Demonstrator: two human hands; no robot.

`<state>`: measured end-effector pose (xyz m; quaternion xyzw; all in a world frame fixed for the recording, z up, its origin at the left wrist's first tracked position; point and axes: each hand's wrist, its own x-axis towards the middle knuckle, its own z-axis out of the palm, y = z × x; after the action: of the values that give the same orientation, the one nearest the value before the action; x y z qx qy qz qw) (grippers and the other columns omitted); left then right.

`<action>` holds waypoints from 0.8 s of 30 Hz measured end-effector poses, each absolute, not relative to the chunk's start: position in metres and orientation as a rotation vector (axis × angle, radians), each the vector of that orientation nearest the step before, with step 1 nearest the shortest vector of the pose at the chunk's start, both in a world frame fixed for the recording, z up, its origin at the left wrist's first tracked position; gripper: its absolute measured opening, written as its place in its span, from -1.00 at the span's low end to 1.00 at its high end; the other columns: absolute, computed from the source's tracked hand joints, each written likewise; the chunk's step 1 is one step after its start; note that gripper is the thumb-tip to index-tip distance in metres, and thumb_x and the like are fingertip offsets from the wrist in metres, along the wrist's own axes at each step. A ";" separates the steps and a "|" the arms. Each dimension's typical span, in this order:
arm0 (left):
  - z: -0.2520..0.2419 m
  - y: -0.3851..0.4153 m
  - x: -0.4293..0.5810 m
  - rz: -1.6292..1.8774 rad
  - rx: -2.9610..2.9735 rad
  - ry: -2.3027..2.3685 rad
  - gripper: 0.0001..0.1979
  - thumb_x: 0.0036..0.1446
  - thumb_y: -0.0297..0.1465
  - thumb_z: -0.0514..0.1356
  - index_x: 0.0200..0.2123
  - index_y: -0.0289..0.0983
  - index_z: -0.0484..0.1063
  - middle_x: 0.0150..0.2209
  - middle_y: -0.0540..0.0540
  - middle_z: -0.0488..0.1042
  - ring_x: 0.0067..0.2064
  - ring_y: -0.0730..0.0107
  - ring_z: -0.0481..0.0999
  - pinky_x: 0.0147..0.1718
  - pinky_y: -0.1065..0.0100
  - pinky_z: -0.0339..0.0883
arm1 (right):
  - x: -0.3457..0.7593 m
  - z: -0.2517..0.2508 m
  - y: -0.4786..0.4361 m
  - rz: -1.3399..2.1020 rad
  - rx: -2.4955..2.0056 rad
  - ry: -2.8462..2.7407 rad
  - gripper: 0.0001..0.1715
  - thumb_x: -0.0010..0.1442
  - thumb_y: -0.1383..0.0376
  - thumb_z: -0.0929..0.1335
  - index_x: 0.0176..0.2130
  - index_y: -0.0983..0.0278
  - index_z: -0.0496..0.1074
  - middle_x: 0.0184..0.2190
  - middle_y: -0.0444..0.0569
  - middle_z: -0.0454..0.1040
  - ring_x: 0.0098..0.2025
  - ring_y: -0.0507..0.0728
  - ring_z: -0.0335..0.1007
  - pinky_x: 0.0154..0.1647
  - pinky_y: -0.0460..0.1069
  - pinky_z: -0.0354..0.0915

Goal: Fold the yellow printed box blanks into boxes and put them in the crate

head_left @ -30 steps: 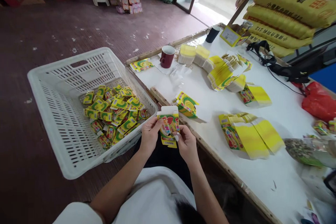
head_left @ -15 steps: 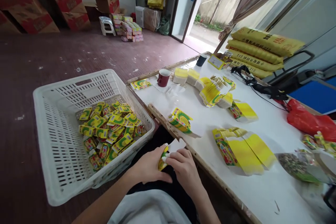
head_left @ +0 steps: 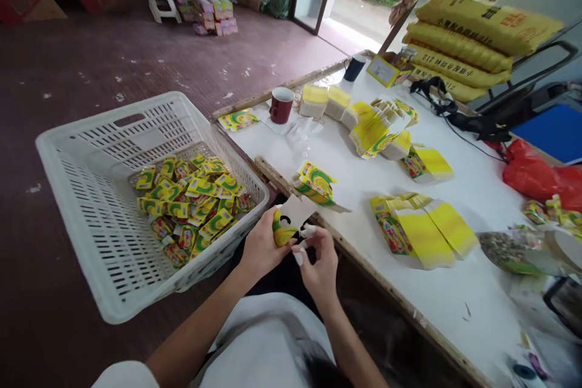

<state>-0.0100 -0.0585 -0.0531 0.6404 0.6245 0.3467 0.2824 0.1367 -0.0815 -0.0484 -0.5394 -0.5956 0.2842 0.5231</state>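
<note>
My left hand [head_left: 261,248] grips a small yellow and green box [head_left: 282,231] with a white flap standing up, above my lap. Close by on its right, my right hand [head_left: 318,260] has thumb and fingers curled, with white tips on them; whether a small piece is between them is hard to tell. To the left, a white plastic basket [head_left: 59,157] holds many small filled yellow boxes [head_left: 200,194]. On the table edge ahead lies a yellow-green carton stack [head_left: 316,183].
The white table [head_left: 436,297] bears a red mug [head_left: 281,105], a dark mug [head_left: 354,67], flat yellow cartons [head_left: 427,224], more cartons [head_left: 379,127] and a red bag [head_left: 541,173]. Yellow sacks [head_left: 482,30] are stacked behind it.
The view has tilted down. My right hand has drawn back a little from the box in my left hand, and the box's opening and white flap show more.
</note>
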 end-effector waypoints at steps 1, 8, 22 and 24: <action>-0.054 -0.058 -0.012 0.941 1.756 1.646 -0.27 -0.02 -0.23 0.40 0.18 -0.23 0.20 0.06 -0.26 0.53 0.08 -0.04 0.57 0.00 0.02 0.49 | 0.142 -0.045 -0.077 0.752 -1.309 -1.358 -0.70 0.22 0.26 0.40 -0.05 0.20 0.32 -0.31 -0.11 0.41 -0.36 0.07 0.37 -0.33 -0.02 0.37; -0.058 -0.058 -0.016 0.987 1.943 1.367 -0.16 -0.08 -0.08 0.46 0.20 -0.19 0.20 0.00 -0.18 0.53 -0.01 0.05 0.59 -0.03 0.14 0.49 | 0.161 -0.036 -0.051 1.385 -1.339 -1.020 -0.57 0.21 -0.06 0.37 -0.41 0.23 0.40 -0.52 -0.14 0.39 -0.46 0.08 0.29 -0.46 -0.04 0.26; -0.056 -0.056 -0.015 0.901 2.367 1.488 -0.43 0.17 -0.13 0.31 0.15 -0.23 0.28 -0.12 -0.20 0.45 -0.13 0.05 0.49 -0.19 0.16 0.34 | 0.163 -0.038 -0.057 1.613 -1.218 -0.907 -0.57 -0.03 -0.01 0.56 -0.30 0.18 0.47 -0.39 -0.11 0.55 -0.33 0.13 0.49 -0.35 -0.01 0.41; -0.054 -0.058 -0.013 0.879 2.426 1.537 -0.49 0.21 -0.17 0.29 0.16 -0.21 0.30 -0.14 -0.19 0.45 -0.16 0.08 0.48 -0.21 0.18 0.32 | 0.160 -0.034 -0.058 1.611 -1.230 -0.917 -0.65 -0.04 0.13 0.56 -0.29 0.19 0.48 -0.36 -0.10 0.58 -0.29 0.15 0.51 -0.29 0.02 0.43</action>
<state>-0.0133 -0.0577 -0.0538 0.8058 0.5107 0.2919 0.0691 0.1604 -0.0579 -0.0343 -0.4957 -0.3698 0.6495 0.4424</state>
